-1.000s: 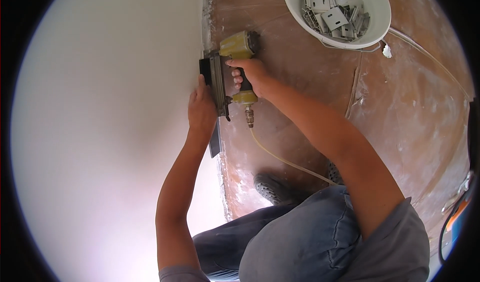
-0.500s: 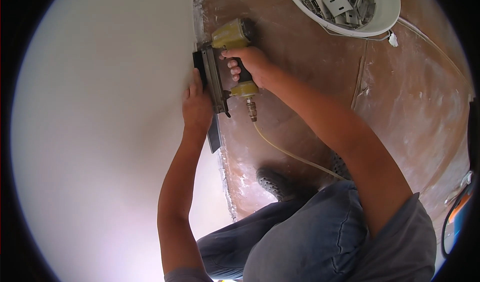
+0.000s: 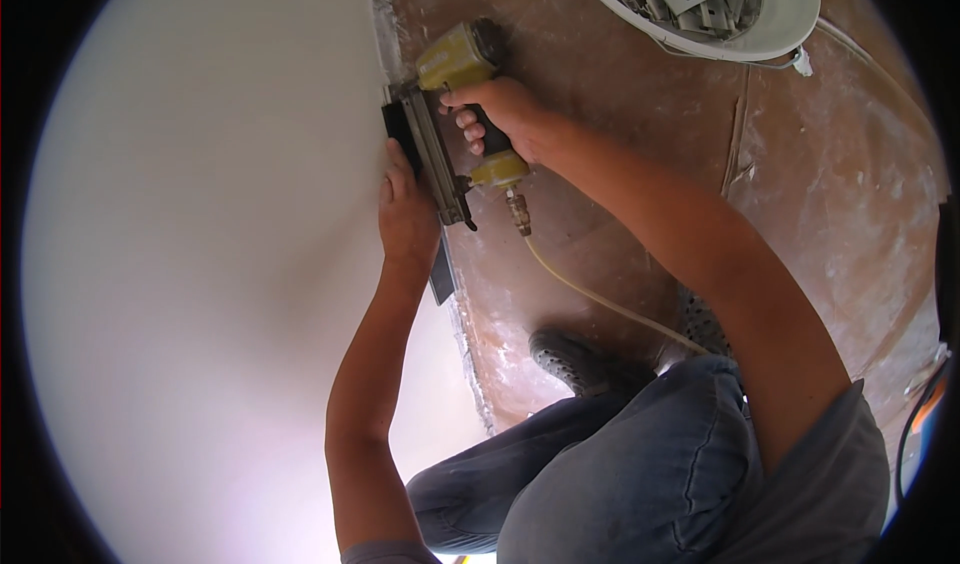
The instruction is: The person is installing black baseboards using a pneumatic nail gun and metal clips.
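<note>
A yellow-and-black air nailer (image 3: 460, 59) is gripped by my right hand (image 3: 500, 114), with fingers wrapped round its handle and the index finger up near the trigger. The nailer's nose and long magazine (image 3: 432, 159) lie against a dark flat strip (image 3: 442, 276) at the foot of the white wall. My left hand (image 3: 408, 209) holds this strip, its fingers along the wall side and just beside the magazine; the thumb is hidden. From the brass coupling (image 3: 518, 214) under the handle, a thin pale air hose (image 3: 590, 294) runs back toward my knees.
A white bucket (image 3: 790, 29) holding several metal plates stands at the far right on the brown, dusty floor covering (image 3: 620, 94). The white wall (image 3: 220, 214) fills the left side. My shoes and bent knees in jeans (image 3: 620, 454) are close below.
The whole view has shifted slightly, with the floor and bucket moving up and right in it. Both hands keep their hold, and the nailer is tilted a little more in the picture.
</note>
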Demonstrator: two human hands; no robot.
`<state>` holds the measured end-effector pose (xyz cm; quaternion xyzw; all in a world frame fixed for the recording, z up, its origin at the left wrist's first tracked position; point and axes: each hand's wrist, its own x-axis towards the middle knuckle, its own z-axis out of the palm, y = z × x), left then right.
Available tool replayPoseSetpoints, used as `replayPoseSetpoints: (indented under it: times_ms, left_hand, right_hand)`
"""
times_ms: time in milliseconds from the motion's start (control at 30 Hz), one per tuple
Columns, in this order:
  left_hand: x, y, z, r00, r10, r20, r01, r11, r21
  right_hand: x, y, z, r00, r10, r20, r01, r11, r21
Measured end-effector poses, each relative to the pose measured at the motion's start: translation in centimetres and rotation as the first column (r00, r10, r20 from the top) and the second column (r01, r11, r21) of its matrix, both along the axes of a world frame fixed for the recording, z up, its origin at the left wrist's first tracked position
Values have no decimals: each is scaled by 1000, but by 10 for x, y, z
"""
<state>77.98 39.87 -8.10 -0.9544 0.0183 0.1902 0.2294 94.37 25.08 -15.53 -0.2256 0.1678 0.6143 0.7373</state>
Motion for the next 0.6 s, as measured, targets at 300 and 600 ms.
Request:
replayPoseSetpoints:
  times_ms: [300, 600]
  left_hand:
    - [2, 0, 2, 997, -78, -24, 79, 996, 35]
    - [3, -2, 3, 997, -69, -31, 70, 997, 29]
  right_hand:
    - [2, 0, -1, 1000, 6, -9, -6, 1000, -5]
    - [3, -1, -2, 1000, 12, -26, -12, 1000, -6]
